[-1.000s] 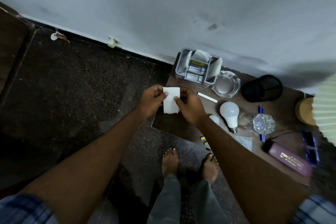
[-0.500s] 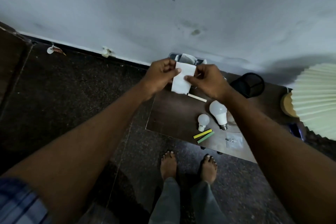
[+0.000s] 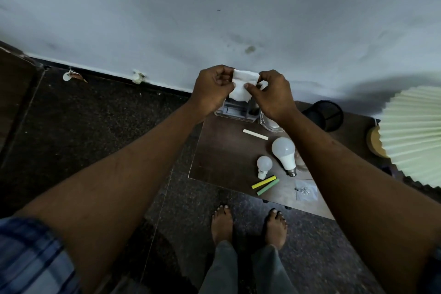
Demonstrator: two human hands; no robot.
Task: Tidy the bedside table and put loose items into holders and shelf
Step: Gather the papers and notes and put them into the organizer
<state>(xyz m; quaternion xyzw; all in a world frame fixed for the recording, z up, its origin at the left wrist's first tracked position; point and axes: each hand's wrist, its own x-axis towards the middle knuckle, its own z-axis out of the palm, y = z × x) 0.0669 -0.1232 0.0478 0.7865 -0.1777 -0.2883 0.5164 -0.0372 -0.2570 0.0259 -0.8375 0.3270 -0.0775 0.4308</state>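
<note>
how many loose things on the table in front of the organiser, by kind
light bulbs: 2
chalk sticks, white, yellow, green: 3
small clear bag: 1
total: 6

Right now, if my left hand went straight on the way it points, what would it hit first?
Likely the grey organizer below the white paper the left hand pinches; depth is unclear.
</note>
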